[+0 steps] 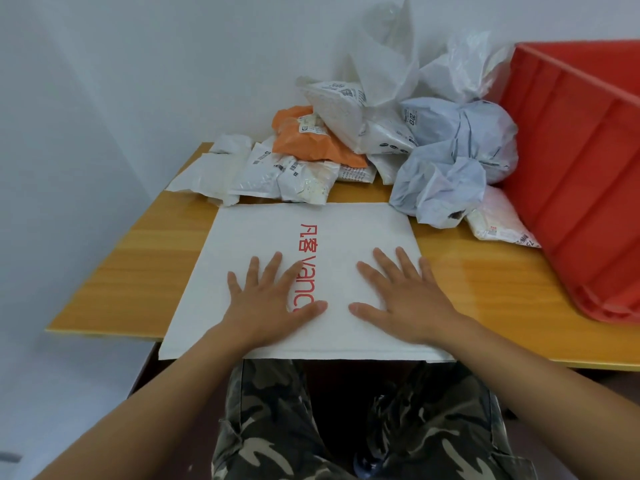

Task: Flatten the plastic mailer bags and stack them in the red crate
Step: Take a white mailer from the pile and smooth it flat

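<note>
White walls [138,64], wooden table [138,258].

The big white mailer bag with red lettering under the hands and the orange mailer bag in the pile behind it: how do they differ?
The big white mailer bag with red lettering lies flat and smooth at the wooden table's near edge; the orange mailer bag is crumpled in the pile at the back. Both hands, left hand and right hand, press on the white one with spread fingers; nothing touches the orange one. The white one looks far larger. Neither is in the red plastic crate.

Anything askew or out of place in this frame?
The white mailer under the left hand and right hand overhangs the table's near edge. Behind it, the bag pile is crumpled.
</note>
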Demonstrator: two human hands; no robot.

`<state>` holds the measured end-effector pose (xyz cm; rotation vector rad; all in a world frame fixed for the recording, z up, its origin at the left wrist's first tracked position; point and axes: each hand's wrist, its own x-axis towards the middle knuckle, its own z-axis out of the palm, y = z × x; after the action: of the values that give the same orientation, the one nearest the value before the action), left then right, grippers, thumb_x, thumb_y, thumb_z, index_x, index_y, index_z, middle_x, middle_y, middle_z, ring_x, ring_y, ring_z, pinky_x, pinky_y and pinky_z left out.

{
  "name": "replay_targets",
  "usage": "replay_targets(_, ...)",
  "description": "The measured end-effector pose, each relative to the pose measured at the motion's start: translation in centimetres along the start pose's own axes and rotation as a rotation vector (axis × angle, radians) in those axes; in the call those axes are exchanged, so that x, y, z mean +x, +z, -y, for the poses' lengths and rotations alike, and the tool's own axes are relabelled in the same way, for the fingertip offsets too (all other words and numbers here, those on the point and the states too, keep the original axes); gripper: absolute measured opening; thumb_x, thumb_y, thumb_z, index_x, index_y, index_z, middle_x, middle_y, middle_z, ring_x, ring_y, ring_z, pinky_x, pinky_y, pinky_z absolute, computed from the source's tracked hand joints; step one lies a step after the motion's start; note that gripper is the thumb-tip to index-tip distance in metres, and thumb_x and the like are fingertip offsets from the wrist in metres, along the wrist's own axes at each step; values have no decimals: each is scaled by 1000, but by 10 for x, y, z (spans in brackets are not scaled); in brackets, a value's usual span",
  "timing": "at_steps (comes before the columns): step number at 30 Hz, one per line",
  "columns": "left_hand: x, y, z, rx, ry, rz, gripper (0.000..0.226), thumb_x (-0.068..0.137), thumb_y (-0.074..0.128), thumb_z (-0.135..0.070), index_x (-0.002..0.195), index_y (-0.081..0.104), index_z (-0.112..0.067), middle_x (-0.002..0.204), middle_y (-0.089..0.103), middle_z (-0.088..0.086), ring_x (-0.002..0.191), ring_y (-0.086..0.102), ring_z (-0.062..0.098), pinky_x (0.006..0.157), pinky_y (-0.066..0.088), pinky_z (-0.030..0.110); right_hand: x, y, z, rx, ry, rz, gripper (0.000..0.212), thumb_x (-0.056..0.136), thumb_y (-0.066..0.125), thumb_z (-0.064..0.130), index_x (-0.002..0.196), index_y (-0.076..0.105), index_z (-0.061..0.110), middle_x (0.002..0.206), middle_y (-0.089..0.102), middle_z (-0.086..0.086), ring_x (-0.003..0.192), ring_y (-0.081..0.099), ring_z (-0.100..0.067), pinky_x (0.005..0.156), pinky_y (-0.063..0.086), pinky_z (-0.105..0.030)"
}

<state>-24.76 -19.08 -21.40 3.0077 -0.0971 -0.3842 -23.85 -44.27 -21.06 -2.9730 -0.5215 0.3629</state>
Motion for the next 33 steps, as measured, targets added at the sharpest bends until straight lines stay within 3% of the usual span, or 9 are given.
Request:
replay_targets(4,2,-20,27,-169,-148,-143,92,78,25,-86,156,14,-37,166,2,1,152,1,30,121,5,54,-6,-16,-8,274,101,-145,82,89,32,74,157,14,33,167,0,3,153,-10,-20,124,3,-42)
replay_targets(8,5,-34,79,-274,-370,-142,82,91,44,-68,156,19,-24,162,23,10,146,22,37,117,25,52,-11,-28,-22,178,324,-185,72,96,40,61,154,23,23,156,31,-7,141,25,-31,111,28,-43)
replay_targets(14,0,-58,91,-674,-479,-157,69,97,57,-41,152,29,-10,153,38,13,136,41,36,108,37,45,-13,-31,-14,460,337,-159,67,98,50,41,155,22,20,149,35,-10,133,38,-30,105,40,-41)
replay_targets(18,-13,-70,121,-918,-587,-174,33,97,57,-24,118,58,1,103,63,18,82,60,34,72,51,36,-19,-32,-6,998,360,-249,63,97,52,19,153,24,17,123,60,-8,106,61,-25,84,50,-36)
replay_targets(20,-22,-76,137,-1043,-608,-203,26,94,57,-18,109,60,3,90,62,20,71,58,32,69,48,35,-22,-35,0,1235,379,-211,44,96,52,10,139,48,4,112,68,-18,94,65,-24,78,51,-35)
replay_targets(22,-30,-87,145,-1161,-582,-258,21,95,56,-15,107,61,1,84,63,20,69,58,33,68,48,35,-24,-44,8,1390,335,-181,25,95,50,2,114,64,-7,110,68,-27,84,64,-26,73,50,-35)
replay_targets(27,-37,-119,149,-1338,-414,-418,12,96,51,-11,90,62,-10,56,68,-2,48,64,13,58,51,29,-18,-89,18,1474,162,-241,21,95,49,-2,103,68,3,88,74,-10,75,65,-19,68,53,-28)
replay_targets(30,-30,-143,142,-1441,-340,-491,12,96,53,-12,92,63,-11,64,71,-2,68,63,18,67,51,34,-10,-124,12,1385,124,-372,22,95,47,-2,99,64,11,83,73,-6,74,65,-20,70,54,-32)
replay_targets(33,-20,-165,124,-1496,-250,-510,12,97,54,-14,93,65,-10,86,69,4,76,63,20,75,53,36,-1,-158,-3,1278,153,-524,24,96,51,3,116,58,14,103,69,-12,87,65,-24,79,54,-39)
